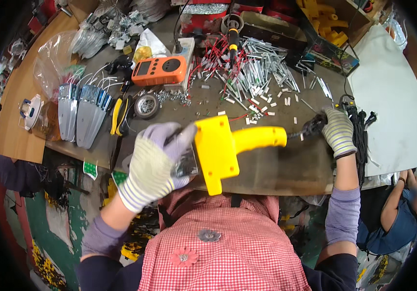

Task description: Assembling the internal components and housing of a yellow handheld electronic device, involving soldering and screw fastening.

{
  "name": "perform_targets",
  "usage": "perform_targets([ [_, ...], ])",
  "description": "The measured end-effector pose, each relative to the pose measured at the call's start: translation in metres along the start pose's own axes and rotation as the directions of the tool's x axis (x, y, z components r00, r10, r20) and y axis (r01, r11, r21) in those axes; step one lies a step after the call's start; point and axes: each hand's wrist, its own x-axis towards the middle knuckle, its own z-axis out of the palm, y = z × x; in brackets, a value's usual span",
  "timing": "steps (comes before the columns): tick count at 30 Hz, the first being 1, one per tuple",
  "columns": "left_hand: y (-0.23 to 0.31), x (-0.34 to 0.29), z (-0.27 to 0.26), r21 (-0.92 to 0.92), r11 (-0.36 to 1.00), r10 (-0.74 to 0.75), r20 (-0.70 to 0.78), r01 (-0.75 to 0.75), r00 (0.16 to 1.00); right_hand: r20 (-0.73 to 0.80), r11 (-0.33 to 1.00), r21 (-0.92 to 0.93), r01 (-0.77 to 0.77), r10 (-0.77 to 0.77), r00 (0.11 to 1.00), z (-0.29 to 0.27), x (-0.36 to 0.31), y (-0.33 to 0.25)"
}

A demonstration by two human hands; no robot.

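Observation:
My left hand [155, 160], in a striped knit glove and slightly blurred, grips the left edge of a yellow plastic tool housing [216, 150]. The housing has a square plate with screw holes, and its pistol-like handle [259, 137] points right. From the handle's end runs a black cord [293, 135]. My right hand [338, 130], gloved the same way, is closed around the bunched black cord [315, 125] near the bench's right side. Beneath the left hand, a shiny part [186, 165] is partly hidden and I cannot make out its kind.
An orange multimeter [160, 70], yellow-handled pliers [119, 115] and silver metal blades [88, 116] lie left. Metal tubes with red wires [257, 63] cover the back, with a screwdriver [233, 41] on top. Black cords [359, 131] hang right beside a white sheet [388, 102]. Co-workers sit both sides.

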Motion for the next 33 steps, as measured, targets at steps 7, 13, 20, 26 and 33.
perform_targets([
  [7,0.005,-0.047,-0.004,0.446,0.89,0.287,-0.395,-0.091,0.873,-0.019,0.043,0.999,-0.001,0.451,0.892,-0.026,-0.012,-0.005],
  [13,-0.005,-0.076,0.009,0.258,0.958,-0.006,-0.411,0.123,0.912,0.101,-0.536,0.827,0.172,0.441,0.892,-0.075,-0.008,-0.032],
  [20,-0.015,-0.049,0.003,0.07,0.997,-0.038,-0.083,0.043,0.996,-0.433,0.165,0.9,0.404,0.455,0.778,-0.143,0.032,-0.081],
  [26,-0.033,-0.08,0.0,0.073,0.99,-0.102,-0.217,0.121,0.971,-0.639,0.05,0.769,0.638,0.005,0.769,-0.177,0.089,-0.162],
  [33,-0.058,-0.076,-0.011,-0.062,0.942,-0.337,-0.171,0.331,0.926,-0.093,0.507,0.512,0.693,-0.769,0.632,-0.175,0.182,-0.269],
])
